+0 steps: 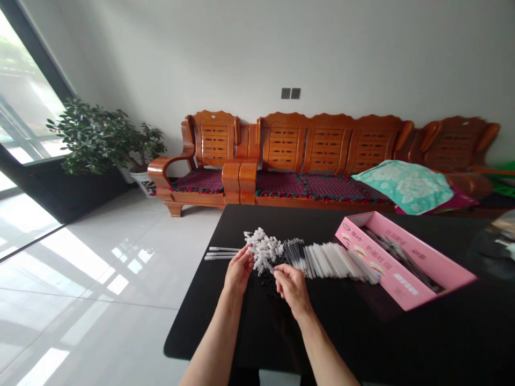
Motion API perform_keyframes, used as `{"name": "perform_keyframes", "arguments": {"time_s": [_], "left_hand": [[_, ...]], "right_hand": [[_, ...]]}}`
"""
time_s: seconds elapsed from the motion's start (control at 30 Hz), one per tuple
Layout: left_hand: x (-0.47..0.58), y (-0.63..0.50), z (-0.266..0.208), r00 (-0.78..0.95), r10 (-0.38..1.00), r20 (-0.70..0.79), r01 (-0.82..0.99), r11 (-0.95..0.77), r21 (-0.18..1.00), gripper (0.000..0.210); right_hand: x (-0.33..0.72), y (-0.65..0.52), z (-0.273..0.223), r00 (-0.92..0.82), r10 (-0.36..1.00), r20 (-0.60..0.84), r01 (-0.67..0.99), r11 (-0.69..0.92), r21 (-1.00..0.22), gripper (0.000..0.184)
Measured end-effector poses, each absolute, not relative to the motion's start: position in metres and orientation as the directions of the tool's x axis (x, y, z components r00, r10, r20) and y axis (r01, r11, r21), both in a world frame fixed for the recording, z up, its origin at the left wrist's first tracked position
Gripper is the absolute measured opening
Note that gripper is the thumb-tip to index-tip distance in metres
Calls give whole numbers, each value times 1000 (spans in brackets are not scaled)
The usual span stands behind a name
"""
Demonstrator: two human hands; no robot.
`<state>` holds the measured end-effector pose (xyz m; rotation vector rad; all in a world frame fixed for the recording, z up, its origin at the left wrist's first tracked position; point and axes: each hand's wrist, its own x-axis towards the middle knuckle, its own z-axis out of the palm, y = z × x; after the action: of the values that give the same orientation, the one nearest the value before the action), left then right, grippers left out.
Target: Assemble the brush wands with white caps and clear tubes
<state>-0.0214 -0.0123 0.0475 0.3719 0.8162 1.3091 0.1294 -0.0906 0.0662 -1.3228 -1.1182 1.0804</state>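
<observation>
Few loose white tubes (220, 253) near table (249, 332) left edge. Left hand (238, 271) fingers curled, tips touching white cap pile (263, 249). Right hand (293, 287) pinches one small white piece (269, 265) at fingertips, just beside pile. Tube row (330, 260) mid-table, pink box (402, 265) toward right edge.

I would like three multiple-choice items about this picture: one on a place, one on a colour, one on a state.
1. Where is the pink box?
A. on the floor
B. on the black table
C. on the sofa

2. What colour are the small caps?
A. white
B. red
C. green

3. How is the box?
A. taped shut
C. upside down
B. open

Answers:
1 B, it lies on the tabletop right of the hands.
2 A, the heap by the left hand and right hand is white.
3 B, its inside shows.
</observation>
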Motion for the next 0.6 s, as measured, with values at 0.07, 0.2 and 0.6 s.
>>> {"name": "perform_keyframes", "arguments": {"time_s": [0.07,0.2,0.6], "left_hand": [[-16,-13,51,36,947,-318,-752,235,616,19],[-10,-14,51,14,945,-326,-780,214,588,11],[0,-24,51,24,966,-257,-701,200,685,33]], "right_hand": [[126,-91,66,141,987,75,122,58,-991,21],[124,-92,64,139,976,167,271,125,-954,20],[126,-86,63,186,954,235,478,121,-870,23]]}}
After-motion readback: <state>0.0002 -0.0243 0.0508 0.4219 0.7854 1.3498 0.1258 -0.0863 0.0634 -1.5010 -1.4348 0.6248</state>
